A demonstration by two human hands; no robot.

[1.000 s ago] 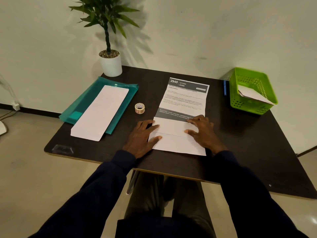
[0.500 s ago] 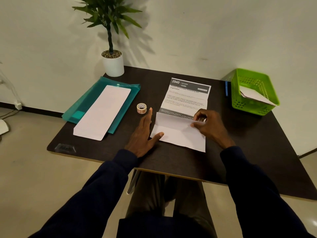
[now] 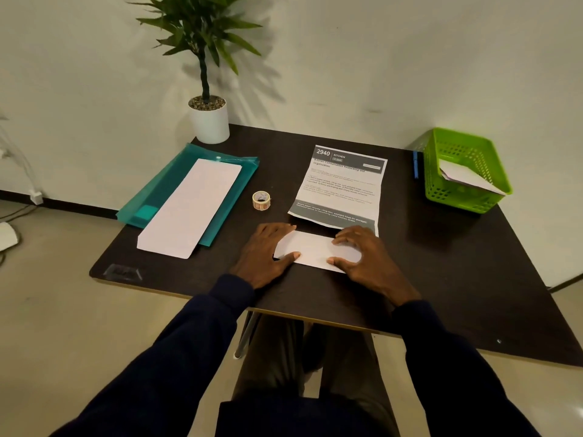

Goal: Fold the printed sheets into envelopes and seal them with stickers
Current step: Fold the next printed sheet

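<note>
at the near edge of the table point(image 3: 441, 279), fingers point(image 3: 347, 236) lie spread almost flat, gripping nothing: left hand point(image 3: 268, 253) and right hand point(image 3: 366, 263) press down the folded lower end of the printed sheet point(image 3: 340, 187). a sticker roll point(image 3: 261, 200) stands just left.

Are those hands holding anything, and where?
No grip: left hand and right hand press flat on the folded near end of the white printed paper sheet.
</note>
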